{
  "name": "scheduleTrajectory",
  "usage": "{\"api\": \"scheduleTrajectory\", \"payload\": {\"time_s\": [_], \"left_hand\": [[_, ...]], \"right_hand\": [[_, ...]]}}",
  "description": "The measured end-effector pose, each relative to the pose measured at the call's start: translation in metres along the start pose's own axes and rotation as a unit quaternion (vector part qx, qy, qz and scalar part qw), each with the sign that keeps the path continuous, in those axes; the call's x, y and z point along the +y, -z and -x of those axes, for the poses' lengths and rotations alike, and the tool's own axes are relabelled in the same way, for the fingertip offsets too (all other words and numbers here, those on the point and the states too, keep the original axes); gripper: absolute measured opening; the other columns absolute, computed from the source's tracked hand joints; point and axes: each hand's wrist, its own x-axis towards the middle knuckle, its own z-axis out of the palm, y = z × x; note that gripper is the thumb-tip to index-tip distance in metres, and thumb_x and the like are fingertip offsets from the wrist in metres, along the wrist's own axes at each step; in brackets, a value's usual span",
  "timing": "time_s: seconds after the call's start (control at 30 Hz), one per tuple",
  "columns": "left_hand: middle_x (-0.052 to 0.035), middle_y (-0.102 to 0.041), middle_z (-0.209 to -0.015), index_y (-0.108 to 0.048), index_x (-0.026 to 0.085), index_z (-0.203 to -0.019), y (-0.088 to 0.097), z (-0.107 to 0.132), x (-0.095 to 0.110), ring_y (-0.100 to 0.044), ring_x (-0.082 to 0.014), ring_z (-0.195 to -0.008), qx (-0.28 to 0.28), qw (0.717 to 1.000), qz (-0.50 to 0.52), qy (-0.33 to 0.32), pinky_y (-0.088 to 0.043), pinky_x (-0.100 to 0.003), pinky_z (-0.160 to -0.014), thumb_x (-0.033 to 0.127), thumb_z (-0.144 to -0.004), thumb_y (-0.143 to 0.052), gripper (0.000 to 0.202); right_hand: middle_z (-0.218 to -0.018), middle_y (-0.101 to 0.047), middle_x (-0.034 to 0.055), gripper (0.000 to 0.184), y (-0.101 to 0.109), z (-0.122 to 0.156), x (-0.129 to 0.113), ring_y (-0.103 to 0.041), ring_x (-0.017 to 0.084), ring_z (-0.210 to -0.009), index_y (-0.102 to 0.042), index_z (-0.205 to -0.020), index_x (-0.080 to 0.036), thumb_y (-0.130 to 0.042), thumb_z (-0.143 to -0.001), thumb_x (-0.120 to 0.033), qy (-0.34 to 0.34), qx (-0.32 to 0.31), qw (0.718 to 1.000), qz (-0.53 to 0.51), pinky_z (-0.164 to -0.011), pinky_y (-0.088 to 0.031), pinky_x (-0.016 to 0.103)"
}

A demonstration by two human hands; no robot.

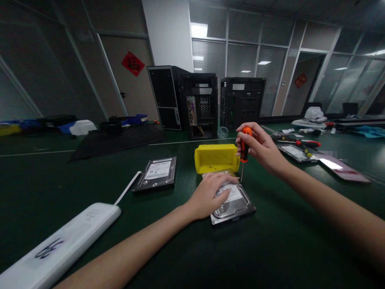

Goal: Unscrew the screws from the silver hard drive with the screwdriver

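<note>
My right hand point(259, 143) grips an orange and black screwdriver point(246, 149) by its handle, held upright. Its thin shaft points down, the tip at the right edge of a hard drive point(231, 210); whether it sits in a screw is too small to tell. Across the drive's label lies my left hand point(212, 192), flat with fingers stretched out, covering part of the top. Directly behind the drive is a yellow plastic bin point(217, 154), with a few tiny dark bits inside. To the left a second hard drive point(158, 171) rests on the green table.
A white power strip point(63, 245) marked 39 runs along the left front. Black computer cases point(198, 104) stand at the back. At right are another hard drive point(296, 153), red-handled pliers point(309, 143) and a flat pinkish device point(344, 167). A black mat point(117, 142) lies back left.
</note>
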Motion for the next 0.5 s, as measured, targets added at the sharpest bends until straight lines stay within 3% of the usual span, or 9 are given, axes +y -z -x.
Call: {"api": "scheduleTrajectory", "payload": {"time_s": [0.2, 0.5], "left_hand": [[-0.0008, -0.057, -0.121, -0.051, 0.027, -0.116, -0.0004, 0.0004, -0.0002, -0.046, -0.0205, -0.115, 0.0, 1.0, -0.002, -0.001, -0.031, -0.041, -0.099, 0.016, -0.086, -0.044, 0.033], [0.0007, -0.056, -0.123, -0.051, 0.028, -0.116, 0.0009, 0.0003, 0.0001, -0.045, -0.0208, -0.116, -0.001, 1.0, 0.003, 0.004, -0.031, -0.042, -0.099, 0.018, -0.087, -0.044, 0.032]], "right_hand": [[-0.085, -0.056, 0.0, 0.026, -0.0002, -0.0005, 0.0003, -0.058, 0.01, -0.065, -0.048, -0.112, -0.026, -0.05, -0.086, -0.03, 0.006, -0.005, 0.999, 0.031, -0.059, -0.048, 0.024], [-0.075, -0.05, -0.002, 0.035, -0.0014, 0.0021, 0.0056, -0.051, 0.008, -0.058, -0.046, -0.12, -0.027, -0.043, -0.088, -0.04, 0.012, 0.021, 1.0, -0.007, -0.056, -0.048, 0.023]]}}
